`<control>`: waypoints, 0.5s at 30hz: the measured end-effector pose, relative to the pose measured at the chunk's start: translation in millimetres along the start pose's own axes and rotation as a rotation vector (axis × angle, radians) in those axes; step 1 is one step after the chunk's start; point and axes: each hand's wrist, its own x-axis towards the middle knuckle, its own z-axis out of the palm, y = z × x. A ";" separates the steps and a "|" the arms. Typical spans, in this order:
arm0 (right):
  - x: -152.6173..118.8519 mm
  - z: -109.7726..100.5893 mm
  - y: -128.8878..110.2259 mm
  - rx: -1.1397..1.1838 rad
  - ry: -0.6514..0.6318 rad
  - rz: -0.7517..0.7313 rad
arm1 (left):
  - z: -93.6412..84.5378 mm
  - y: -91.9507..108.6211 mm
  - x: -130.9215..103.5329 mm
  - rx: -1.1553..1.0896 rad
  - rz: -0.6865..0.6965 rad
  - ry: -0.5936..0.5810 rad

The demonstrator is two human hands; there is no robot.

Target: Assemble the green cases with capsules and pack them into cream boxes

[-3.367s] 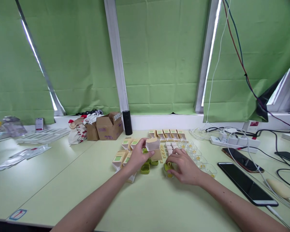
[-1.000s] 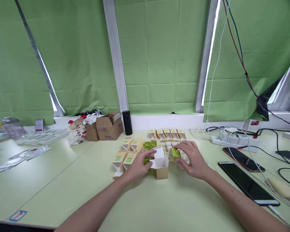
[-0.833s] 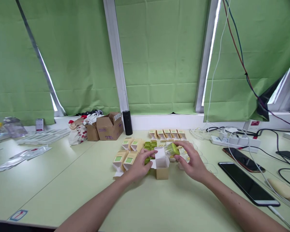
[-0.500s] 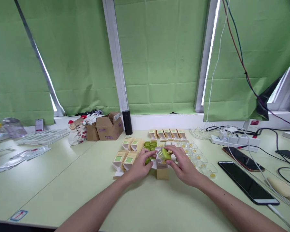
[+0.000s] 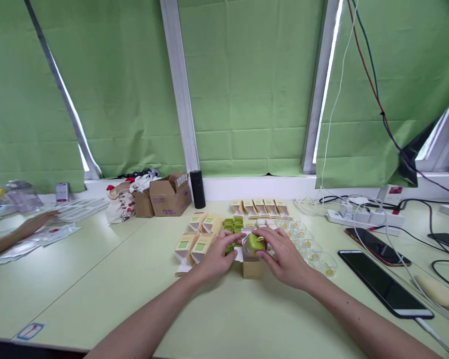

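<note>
My right hand (image 5: 280,252) is closed round a small green-topped container (image 5: 255,244) with a cord loop on top, held over the opening of a small kraft box (image 5: 253,269). At the box's left side, my left hand (image 5: 221,253) has its fingertips pressed on the raised white flap (image 5: 239,254). Open kraft boxes with green labels (image 5: 201,247) stand left of my left hand. Several green pieces (image 5: 233,225) sit in rows behind my hands. Clear cups with yellow centres (image 5: 325,264) are lined up to the right.
More kraft boxes (image 5: 265,209) stand in a back row. A black cylinder (image 5: 197,189) and a cardboard box (image 5: 170,195) are behind left. Phones (image 5: 385,283), a power strip (image 5: 364,221) and cables lie right. Another person's hand (image 5: 41,222) reaches over plastic packets at far left.
The green-topped container has turned more upright and sits lower over the kraft box in my right hand. Another person's arm has reached in from the left. My left hand has hardly moved.
</note>
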 end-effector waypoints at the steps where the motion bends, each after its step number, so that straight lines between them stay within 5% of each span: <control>1: -0.3 0.4 -0.7 -0.002 -0.004 -0.004 | 0.2 0.1 0.1 -0.001 0.001 0.001; 15: 0.4 0.4 -10.2 0.002 -0.040 0.031 | 1.7 4.6 -0.7 -0.002 0.003 0.022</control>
